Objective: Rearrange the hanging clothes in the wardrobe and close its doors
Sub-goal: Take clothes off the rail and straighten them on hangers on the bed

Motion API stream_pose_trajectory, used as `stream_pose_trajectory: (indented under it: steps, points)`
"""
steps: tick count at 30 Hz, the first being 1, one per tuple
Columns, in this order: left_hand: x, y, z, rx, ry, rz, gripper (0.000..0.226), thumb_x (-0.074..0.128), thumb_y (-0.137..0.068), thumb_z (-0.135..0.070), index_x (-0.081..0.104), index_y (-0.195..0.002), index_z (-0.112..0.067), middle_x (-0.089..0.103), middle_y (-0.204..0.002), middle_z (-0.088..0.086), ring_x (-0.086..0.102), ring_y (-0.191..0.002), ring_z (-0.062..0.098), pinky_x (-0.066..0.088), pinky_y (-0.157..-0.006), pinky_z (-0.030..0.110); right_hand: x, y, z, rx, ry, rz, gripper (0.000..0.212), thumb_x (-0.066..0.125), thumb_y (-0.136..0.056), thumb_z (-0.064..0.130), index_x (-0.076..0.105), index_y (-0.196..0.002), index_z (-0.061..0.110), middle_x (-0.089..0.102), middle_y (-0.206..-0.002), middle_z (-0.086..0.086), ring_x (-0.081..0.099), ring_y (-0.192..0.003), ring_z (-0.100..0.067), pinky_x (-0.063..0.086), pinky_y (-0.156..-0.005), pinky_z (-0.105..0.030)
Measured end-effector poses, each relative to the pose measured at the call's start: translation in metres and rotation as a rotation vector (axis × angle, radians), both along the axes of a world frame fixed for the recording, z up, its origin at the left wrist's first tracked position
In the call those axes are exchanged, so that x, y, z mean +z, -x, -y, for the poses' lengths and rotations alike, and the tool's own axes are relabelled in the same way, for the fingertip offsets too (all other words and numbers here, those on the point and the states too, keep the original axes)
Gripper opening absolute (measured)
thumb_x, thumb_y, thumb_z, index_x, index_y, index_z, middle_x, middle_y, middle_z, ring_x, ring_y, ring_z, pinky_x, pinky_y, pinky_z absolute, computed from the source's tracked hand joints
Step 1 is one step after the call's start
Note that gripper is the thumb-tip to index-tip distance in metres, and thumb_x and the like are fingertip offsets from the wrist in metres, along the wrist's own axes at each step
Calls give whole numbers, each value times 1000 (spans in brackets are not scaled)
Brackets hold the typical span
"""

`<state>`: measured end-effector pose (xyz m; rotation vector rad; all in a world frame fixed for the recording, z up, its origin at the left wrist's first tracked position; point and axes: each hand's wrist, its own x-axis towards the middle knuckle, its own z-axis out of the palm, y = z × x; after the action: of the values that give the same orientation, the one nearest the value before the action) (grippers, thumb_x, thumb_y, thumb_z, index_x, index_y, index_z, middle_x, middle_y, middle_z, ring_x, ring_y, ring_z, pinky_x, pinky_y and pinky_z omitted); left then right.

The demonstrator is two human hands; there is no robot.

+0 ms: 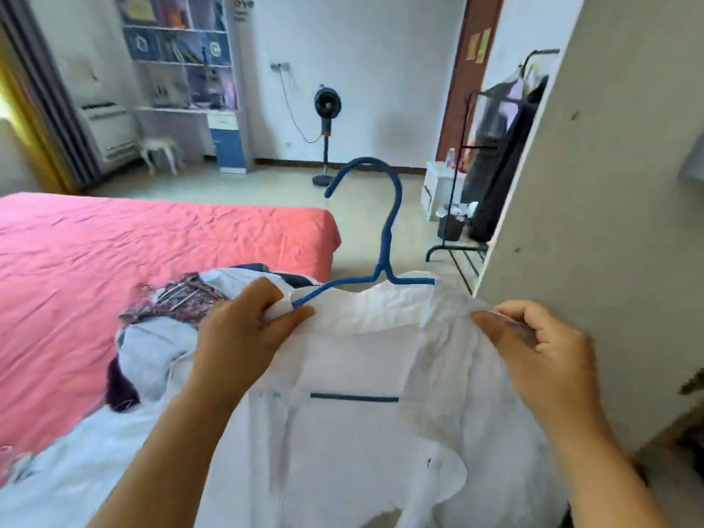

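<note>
Bright daylight enters from the left edge; the picture is soft overall, blurred and bent toward its corners.

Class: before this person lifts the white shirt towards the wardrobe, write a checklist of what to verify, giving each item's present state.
1. Left hand grips the white shirt and the blue hanger at the shoulder: ok.
2. Right hand pinches the other shoulder: ok.
3. Hanger sits inside the shirt: ok, its bar shows through the cloth.
4. Hook free and upright: ok.
5. Collar lies straight: not ok, rumpled.
6. Space on the wardrobe rail: cannot tell, only the wardrobe door shows.
</note>
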<state>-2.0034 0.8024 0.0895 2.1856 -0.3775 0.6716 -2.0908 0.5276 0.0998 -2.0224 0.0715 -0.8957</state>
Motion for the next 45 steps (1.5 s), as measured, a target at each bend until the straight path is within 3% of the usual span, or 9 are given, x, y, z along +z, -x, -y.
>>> stream_pose_trajectory:
  steps: [3, 6, 12, 19, 23, 26, 32, 39, 45]
  points:
    - [8, -22, -41, 98, 39, -61, 41, 51, -54, -71, 52, -78, -38, 57, -60, -4, 50, -59, 10, 41, -57, 34, 1, -59, -29, 78, -52, 35, 23, 65, -74, 43, 62, -71, 20, 57, -62, 14, 52, -54, -2, 34, -49, -6]
    - [13, -47, -82, 119, -9, -69, 40, 46, -65, -68, 59, -87, -37, 62, -68, -13, 56, -63, 4, 45, -60, 31, 3, -118, -48, 162, -60, 52, 32, 65, -77, 48, 61, -73, 17, 55, -59, 11, 50, -57, -4, 35, -51, -9]
    - [10, -113, -125, 271, -44, -87, 12, 59, -75, -42, 61, -78, -30, 59, -65, -13, 51, -60, 7, 44, -56, 31, 9, -234, -75, 278, -25, -24, 20, 68, -82, 31, 65, -79, 12, 61, -67, 3, 52, -60, -1, 40, -54, -8]
    - [25, -197, -135, 414, 23, 57, 7, 63, -75, -34, 63, -72, -27, 62, -67, -12, 54, -66, 6, 44, -58, 27, 37, -354, -108, 340, -50, 36, 28, 65, -75, 46, 67, -83, 19, 64, -77, 0, 54, -66, 2, 42, -62, -6]
    - [30, -239, -146, 467, 69, 56, 12, 72, -79, -22, 64, -71, -25, 62, -66, -13, 52, -61, 0, 38, -56, 16, 51, -422, -128, 352, -17, 22, 14, 65, -72, 61, 64, -73, 46, 63, -69, 25, 57, -71, -1, 45, -91, -48]
    - [21, -272, -158, 514, 92, 8, 10, 71, -80, -22, 65, -72, -23, 61, -63, -10, 52, -63, 6, 41, -59, 23, 47, -474, -148, 428, -12, -4, 16, 66, -72, 59, 65, -75, 43, 61, -67, 30, 53, -67, -3, 44, -89, -51]
    - [-27, -343, -195, 646, 73, -164, 6, 70, -80, -25, 66, -76, -25, 62, -65, -7, 54, -64, 11, 43, -61, 29, -5, -591, -199, 644, -9, -135, 16, 73, -77, 34, 68, -81, 19, 65, -74, 6, 56, -72, -16, 48, -75, -34]
    - [-119, -444, -241, 843, 158, -455, 17, 69, -81, -28, 59, -69, -35, 59, -63, -12, 54, -62, 10, 41, -58, 27, -111, -740, -279, 787, 81, -450, 16, 74, -78, 35, 63, -69, 27, 64, -69, 23, 58, -70, -8, 42, -93, -53]
    - [-191, -515, -288, 993, 226, -602, 29, 70, -81, -21, 54, -62, -37, 53, -58, -9, 48, -57, 11, 35, -55, 27, -198, -835, -358, 910, 133, -641, 28, 68, -71, 50, 62, -67, 23, 64, -65, 11, 58, -71, -15, 42, -90, -53]
